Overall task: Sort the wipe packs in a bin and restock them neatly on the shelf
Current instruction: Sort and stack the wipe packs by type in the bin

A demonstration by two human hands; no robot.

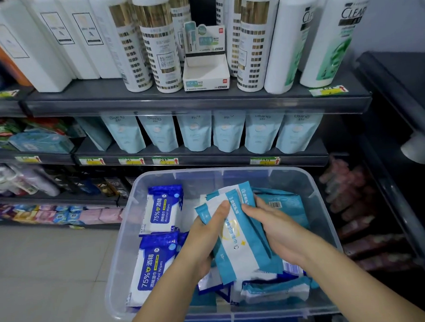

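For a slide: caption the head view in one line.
Left hand and right hand grip light-blue wipe packs in a clear bin beside alcohol wipe packs.

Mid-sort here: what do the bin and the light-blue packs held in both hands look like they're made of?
The bin looks like clear, fairly rigid, glossy plastic: the floor shows through its walls. The light-blue packs, gripped by the left hand and right hand, look like thin, flexible printed plastic film, with flat sealed ends and soft creases.

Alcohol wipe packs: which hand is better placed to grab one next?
Probably left: left hand is beside the alcohol wipe packs; right hand sits beyond the teal packs both grip.
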